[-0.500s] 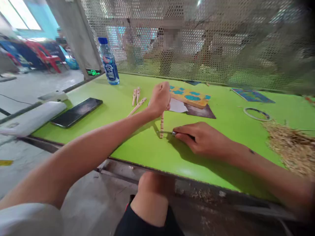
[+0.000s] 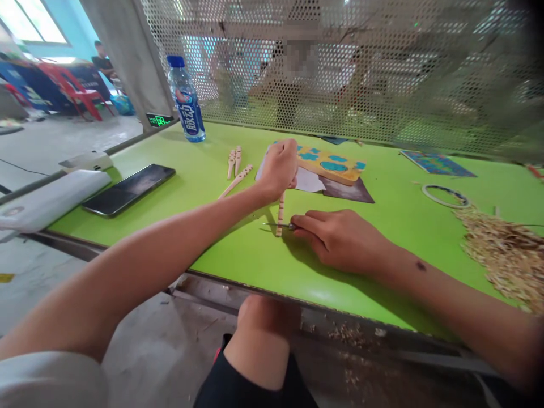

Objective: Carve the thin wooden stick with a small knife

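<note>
nearest the camera, a bare knee sits below the table edge, with loose shavings on the ledge beside it. on the green table, the right hand lies low on the surface, its fingers pressed together around a thin metal blade; the blade tip touches the base of a carved wooden stick. the stick stands upright, its lower end on the table. the left hand is closed in a fist around the top of the stick and holds it vertical.

risks, as judged from this position: the blade points toward the left forearm, so a slip off the stick could carry the edge that way. the stick rests on a small end on a smooth surface; sideways pressure could kick the base out or tilt it in the fist. too deep a cut could snap the thin notched stick.

further back lie three finished sticks, a phone to the left, sheets and a patterned board, a ring and a pile of shavings to the right. a water bottle stands at the far edge before the mesh screen.
</note>
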The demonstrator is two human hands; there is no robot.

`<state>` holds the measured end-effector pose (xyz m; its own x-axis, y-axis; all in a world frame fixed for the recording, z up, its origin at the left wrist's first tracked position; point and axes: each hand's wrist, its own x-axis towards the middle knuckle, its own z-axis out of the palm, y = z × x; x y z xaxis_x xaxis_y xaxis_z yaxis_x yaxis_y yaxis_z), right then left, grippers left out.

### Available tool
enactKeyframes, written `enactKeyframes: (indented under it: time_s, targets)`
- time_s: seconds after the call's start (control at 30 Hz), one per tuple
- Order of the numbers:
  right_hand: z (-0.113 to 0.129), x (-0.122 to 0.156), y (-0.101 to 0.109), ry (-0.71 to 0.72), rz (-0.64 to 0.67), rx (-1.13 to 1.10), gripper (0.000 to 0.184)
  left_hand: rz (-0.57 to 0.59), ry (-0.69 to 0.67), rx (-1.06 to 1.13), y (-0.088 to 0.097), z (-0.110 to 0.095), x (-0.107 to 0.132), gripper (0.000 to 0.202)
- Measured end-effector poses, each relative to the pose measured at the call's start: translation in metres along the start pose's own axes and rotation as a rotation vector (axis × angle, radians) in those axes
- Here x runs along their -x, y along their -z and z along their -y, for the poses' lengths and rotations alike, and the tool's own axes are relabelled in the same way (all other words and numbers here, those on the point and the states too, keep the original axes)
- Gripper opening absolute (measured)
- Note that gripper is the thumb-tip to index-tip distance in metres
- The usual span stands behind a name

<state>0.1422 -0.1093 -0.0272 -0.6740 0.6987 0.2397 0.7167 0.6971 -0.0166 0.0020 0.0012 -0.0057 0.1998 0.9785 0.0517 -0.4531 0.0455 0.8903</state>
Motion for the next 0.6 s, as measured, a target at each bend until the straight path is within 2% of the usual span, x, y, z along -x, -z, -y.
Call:
enactKeyframes:
  time_s: [0.1,0.27,0.43,0.6]
  targets:
    - [0.000,0.001,0.006,-0.063,0.034,-0.139,0.033,0.017,-0.098,-0.142,-0.002,-0.001,0.001,0.037]
    - [-0.008,0.004,0.013,-0.086,0.055,-0.322,0.032,0.048,-0.119,-0.181,-0.007,-0.003,0.004,0.037]
    - [-0.011,0.007,0.008,-0.008,-0.094,-0.261,0.029,0.060,-0.142,-0.126,-0.006,-0.004,0.006,0.040]
    - [-0.007,0.009,0.003,0.023,-0.085,-0.191,0.032,0.077,-0.142,-0.107,-0.007,-0.007,0.009,0.040]
